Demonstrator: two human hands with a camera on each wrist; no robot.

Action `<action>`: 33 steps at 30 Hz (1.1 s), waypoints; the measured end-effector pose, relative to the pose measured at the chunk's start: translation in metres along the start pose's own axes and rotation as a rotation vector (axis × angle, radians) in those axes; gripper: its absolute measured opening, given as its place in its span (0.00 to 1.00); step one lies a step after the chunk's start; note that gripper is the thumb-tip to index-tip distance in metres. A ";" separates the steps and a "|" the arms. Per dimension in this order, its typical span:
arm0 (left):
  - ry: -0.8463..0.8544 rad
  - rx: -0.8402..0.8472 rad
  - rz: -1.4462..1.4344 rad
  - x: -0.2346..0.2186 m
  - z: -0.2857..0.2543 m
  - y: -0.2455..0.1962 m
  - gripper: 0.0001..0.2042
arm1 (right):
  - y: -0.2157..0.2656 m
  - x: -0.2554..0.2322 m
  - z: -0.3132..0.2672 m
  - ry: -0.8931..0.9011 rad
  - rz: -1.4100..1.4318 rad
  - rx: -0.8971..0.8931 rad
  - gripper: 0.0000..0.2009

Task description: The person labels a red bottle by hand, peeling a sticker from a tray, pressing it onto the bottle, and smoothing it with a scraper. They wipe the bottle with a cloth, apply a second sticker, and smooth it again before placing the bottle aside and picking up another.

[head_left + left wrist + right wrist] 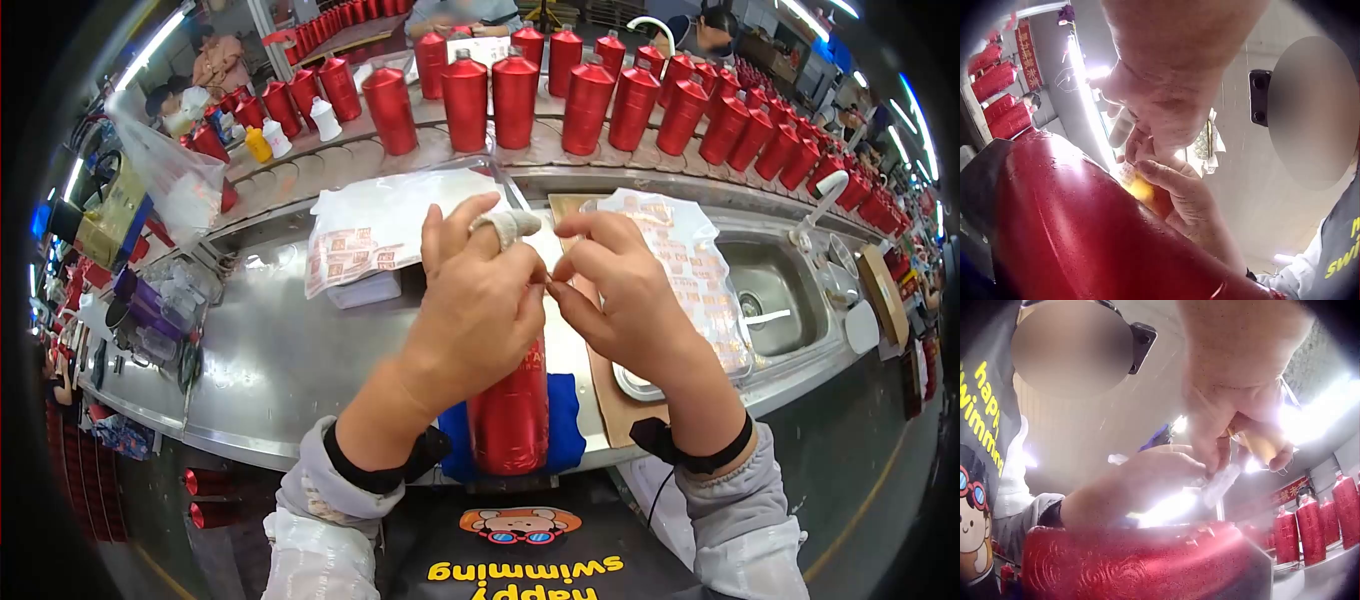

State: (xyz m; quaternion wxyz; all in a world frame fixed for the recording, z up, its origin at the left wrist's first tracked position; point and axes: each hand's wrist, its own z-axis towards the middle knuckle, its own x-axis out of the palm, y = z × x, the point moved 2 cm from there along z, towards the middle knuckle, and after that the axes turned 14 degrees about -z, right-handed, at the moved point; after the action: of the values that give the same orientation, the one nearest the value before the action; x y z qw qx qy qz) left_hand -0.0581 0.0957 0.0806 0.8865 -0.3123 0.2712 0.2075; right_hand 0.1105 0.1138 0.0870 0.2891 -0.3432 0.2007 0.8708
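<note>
A red bottle [508,425] lies lengthwise in front of the person, its near end over a blue cloth [566,420]. Above it the left hand [475,300] and right hand [630,295] meet at their fingertips. Between them shows a small whitish, film-like piece [1221,485], with faint pinkish print in the left wrist view. Thumb and fingers of each hand pinch at this piece. A pale wrap [505,226] covers one finger of the left hand. In both wrist views the bottle's glossy side [1079,219] fills the lower part, with wet-looking droplets on it.
Printed white sheets [365,225] lie on a stack at left; more sheets [680,260] cover a tray at right. Beyond them, a sink [775,290] has a faucet [825,195]. Several red bottles [515,100] stand along the back ledge. Plastic cups [160,310] crowd the left end.
</note>
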 end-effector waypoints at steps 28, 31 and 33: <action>-0.185 -0.775 -1.232 0.030 -0.115 0.024 0.35 | -0.258 0.118 -0.058 0.591 -0.514 0.405 0.06; -0.199 -0.803 -1.332 0.037 -0.111 0.032 0.35 | -0.247 0.107 -0.044 0.505 -0.501 0.338 0.04; -0.192 -0.825 -1.361 0.038 -0.110 0.040 0.36 | -0.210 0.082 -0.028 0.406 -0.414 0.271 0.04</action>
State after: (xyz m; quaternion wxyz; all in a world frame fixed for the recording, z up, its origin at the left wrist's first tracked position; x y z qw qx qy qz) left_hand -0.0895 0.0589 -0.0325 0.6511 -0.6924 -0.1549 -0.2694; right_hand 0.2097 0.2861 -0.0225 0.4572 -0.5020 0.2945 0.6725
